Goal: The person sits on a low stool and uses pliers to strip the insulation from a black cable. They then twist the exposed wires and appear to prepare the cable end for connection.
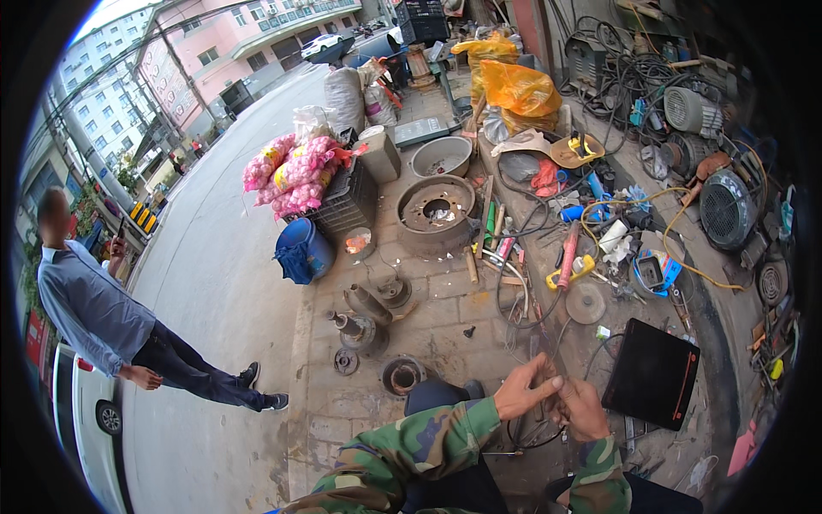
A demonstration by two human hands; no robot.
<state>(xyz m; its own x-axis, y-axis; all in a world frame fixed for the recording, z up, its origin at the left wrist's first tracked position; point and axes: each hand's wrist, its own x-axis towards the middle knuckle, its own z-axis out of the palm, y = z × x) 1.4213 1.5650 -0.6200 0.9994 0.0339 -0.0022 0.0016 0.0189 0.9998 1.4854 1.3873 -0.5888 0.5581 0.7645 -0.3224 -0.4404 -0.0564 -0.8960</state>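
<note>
My left hand (526, 388) and my right hand (582, 409) meet in front of my knees, their fingertips pinched together. Whatever lies between the fingers is too small to make out. Just right of my right hand is a flat black glass-topped plate (651, 370) that looks like an induction cooker, with a dark cable running from it. Thin wires hang and lie below my hands. To the left on the paving stand metal pump-like parts (361, 332), a short open metal cylinder (402, 375) and a small round flange (346, 361).
A rusty wheel rim (436, 214), a grey basin (443, 157) and a blue bucket (305, 248) stand ahead. Pink net bags (295, 176) rest on a black crate (347, 201). Tools, cables and electric motors (728, 210) crowd the right. A person (103, 300) walks on the road at left.
</note>
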